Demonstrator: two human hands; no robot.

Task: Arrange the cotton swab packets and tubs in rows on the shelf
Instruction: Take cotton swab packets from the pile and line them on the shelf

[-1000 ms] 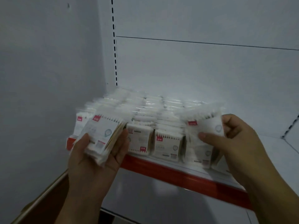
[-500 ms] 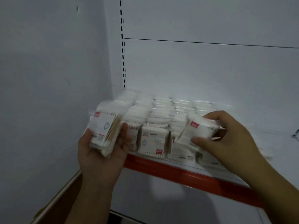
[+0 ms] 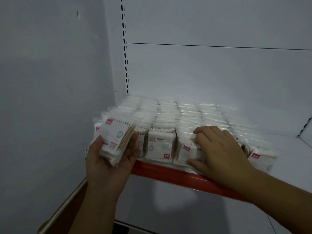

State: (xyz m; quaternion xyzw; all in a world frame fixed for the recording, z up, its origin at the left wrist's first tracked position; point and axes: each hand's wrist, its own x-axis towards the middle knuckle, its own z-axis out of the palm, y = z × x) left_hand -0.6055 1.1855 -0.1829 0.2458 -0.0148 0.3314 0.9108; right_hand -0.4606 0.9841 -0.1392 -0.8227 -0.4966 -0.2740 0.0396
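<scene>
While your left hand point(image 3: 109, 161) cups a small stack of packets point(image 3: 116, 141) just before the shelf's left end, fingers and thumb curled round its sides, your right hand point(image 3: 219, 149) grips a front-row packet point(image 3: 187, 152), fingers over its top and thumb at its lower edge. Behind the red lip, rows of packets point(image 3: 177, 114) fill the shelf point(image 3: 168, 173).

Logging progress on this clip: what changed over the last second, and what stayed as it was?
The right hand brought its packet down from the air and set it upright at the front of a row on the shelf; its fingers lie over the top, thumb at the front, not yet let go. The left hand still holds its stack of packets; the shelved rows look unchanged.
</scene>
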